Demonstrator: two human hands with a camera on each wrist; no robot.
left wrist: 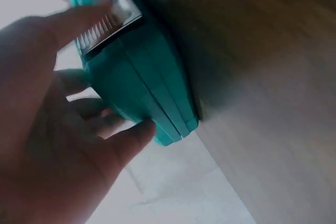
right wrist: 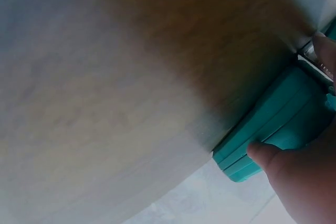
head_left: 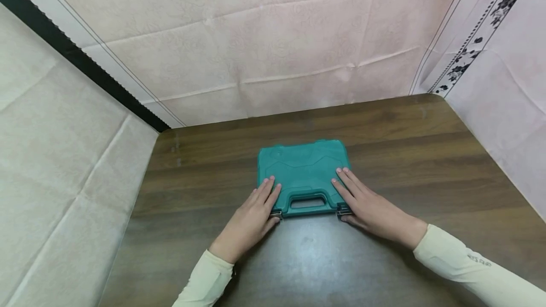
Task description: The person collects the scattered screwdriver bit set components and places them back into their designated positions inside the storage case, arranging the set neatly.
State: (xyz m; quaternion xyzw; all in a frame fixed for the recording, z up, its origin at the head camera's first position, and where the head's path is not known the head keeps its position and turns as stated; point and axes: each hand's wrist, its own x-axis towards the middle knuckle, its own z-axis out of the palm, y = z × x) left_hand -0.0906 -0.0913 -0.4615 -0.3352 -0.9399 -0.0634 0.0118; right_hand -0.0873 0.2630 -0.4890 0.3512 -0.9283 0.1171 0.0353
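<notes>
A teal plastic case (head_left: 304,165) lies flat on the wooden table, its lid down and its handle side facing me. My left hand (head_left: 255,214) rests with straight fingers on the lid's left front corner. Its thumb touches the ridged metal latch (left wrist: 109,23) in the left wrist view. On the opposite front corner, my right hand (head_left: 368,205) lies with fingers stretched over the lid. Its thumb is by the right latch (head_left: 343,209), and the right wrist view shows a fingertip on that metal latch (right wrist: 313,53). The case's contents are hidden.
The brown wood-grain table (head_left: 204,155) extends around the case on every side. Pale patterned cloth (head_left: 277,37) hangs behind its far edge, with more light cloth (head_left: 64,155) at the left and right sides.
</notes>
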